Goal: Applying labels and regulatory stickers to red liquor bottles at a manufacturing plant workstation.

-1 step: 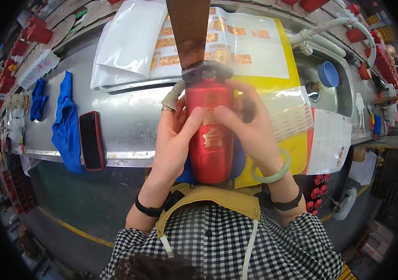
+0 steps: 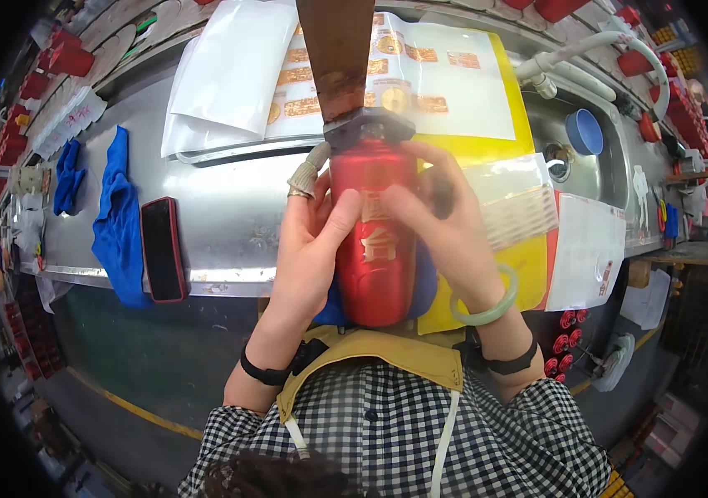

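A glossy red bottle with gold characters on its front lies between my hands, its neck end away from me. My left hand grips its left side, thumb laid on the front. One of its fingers wears a pale finger cot. From the right, my right hand holds the bottle, with its thumb pressed beside the gold characters and its index finger up near the shoulder. A blue cloth shows beneath the bottle. The other fingertips are hidden behind it.
A dark metal bar rises just beyond the bottle's neck. Sheets of gold stickers lie on a yellow board. Left are a phone and a blue cloth; right, a sink with a blue bowl.
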The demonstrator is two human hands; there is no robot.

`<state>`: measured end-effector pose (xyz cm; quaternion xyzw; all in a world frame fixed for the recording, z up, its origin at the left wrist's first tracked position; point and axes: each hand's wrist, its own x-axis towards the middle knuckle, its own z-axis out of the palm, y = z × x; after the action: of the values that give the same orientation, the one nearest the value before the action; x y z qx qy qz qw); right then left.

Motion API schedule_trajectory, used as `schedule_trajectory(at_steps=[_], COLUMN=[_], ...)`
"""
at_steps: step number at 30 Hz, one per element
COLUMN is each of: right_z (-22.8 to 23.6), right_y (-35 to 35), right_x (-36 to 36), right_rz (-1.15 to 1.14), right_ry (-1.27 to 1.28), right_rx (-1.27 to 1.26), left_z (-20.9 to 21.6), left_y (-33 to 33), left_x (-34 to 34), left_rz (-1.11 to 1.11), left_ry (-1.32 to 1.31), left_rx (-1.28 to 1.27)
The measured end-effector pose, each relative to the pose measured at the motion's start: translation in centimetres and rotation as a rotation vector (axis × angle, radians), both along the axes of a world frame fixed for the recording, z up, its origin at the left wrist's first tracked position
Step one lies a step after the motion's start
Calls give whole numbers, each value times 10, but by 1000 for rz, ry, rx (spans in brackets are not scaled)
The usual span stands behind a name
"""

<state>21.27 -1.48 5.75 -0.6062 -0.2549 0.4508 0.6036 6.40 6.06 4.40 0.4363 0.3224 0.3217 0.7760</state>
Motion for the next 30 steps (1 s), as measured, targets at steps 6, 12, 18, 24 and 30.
schedule_trajectory(at_steps=[6,12,18,24,30], right_z=[0,-6,1,14,49], right_y=[-1,-4,-3,2,19], right_x=[-2,2,5,19,32], right_rz=[2,23,56,12,345], right_ry=[-40,-80,-139,-337,-1099], right_rx=[10,7,-53,78,375], left_z=[-3,1,1,8,0], left_y=[1,-1,-1,-5,-4], left_x=[-2,-1,2,6,5], left_rz=[-3,19,-17,-11,-10], left_ry=[9,-5,23,62,86], left_rx=[-31,-48,103,113,135])
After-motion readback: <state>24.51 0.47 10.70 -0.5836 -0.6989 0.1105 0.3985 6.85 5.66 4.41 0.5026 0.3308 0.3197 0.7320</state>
